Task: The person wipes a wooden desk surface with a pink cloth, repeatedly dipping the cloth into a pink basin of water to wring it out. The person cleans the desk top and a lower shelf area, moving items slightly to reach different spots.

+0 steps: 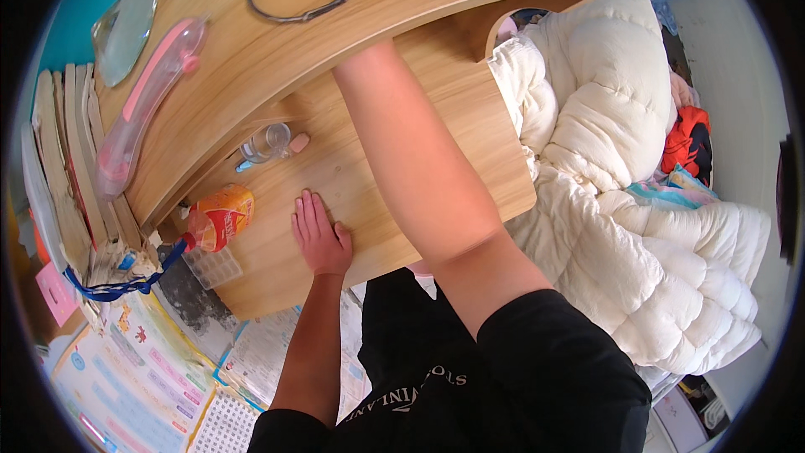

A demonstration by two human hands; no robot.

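My left hand lies palm down on the light wood desktop, thumb spread from the fingers, holding nothing. My right forearm reaches under the upper wooden shelf, which hides the right hand. To the left of my left hand is a plastic drink bottle with an orange label and a red cap. Beyond the fingertips are a clear plastic container, a small pink block like an eraser, and a small light-blue object. A clear compartment box sits at the desk's left edge.
On the shelf are a dark thin hoop, a pink and clear plastic case and a glass-like oval plate. Worn books stand at left. A cream quilt is heaped at right. Printed charts hang lower left.
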